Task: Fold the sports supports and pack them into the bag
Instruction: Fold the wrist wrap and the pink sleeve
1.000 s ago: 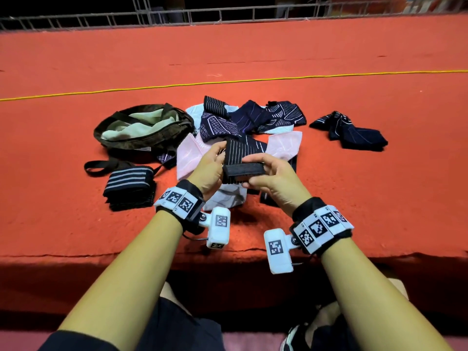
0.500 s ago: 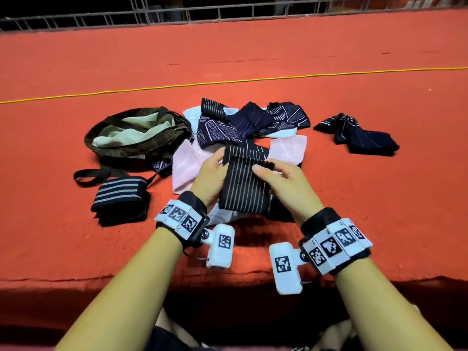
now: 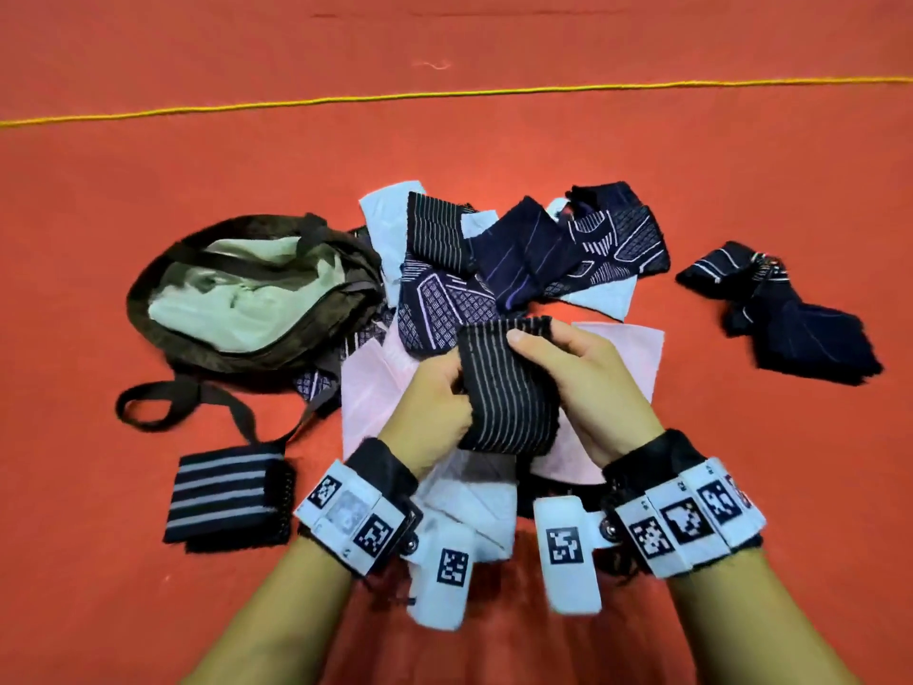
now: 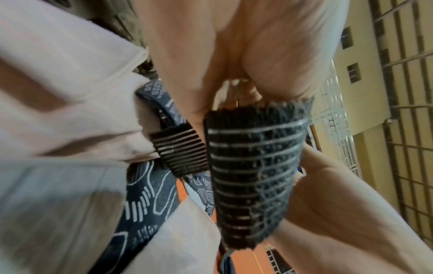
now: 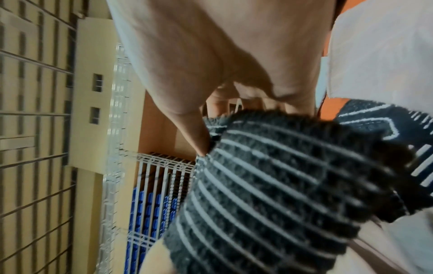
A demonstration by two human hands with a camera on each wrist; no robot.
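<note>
Both hands hold one black elastic support with thin white stripes (image 3: 509,388) above the pile. My left hand (image 3: 435,402) grips its left edge; my right hand (image 3: 568,368) pinches its top right edge with thumb and fingers. The left wrist view shows the support (image 4: 253,176) hanging from the curled fingers, and the right wrist view shows the support (image 5: 281,185) under the thumb. The olive bag (image 3: 247,294) lies open at the left, its pale lining showing. A folded black support with grey stripes (image 3: 229,494) lies near the bag's strap.
A heap of dark patterned supports (image 3: 523,254) and pale pink and white cloth pieces (image 3: 627,353) lies behind the hands. Another dark support (image 3: 790,313) lies apart at the right. A yellow line (image 3: 444,93) crosses the red floor farther back.
The striped support was a tight roll a second ago; it has since been spread out flat between both hands. The view has dropped closer to the pile.
</note>
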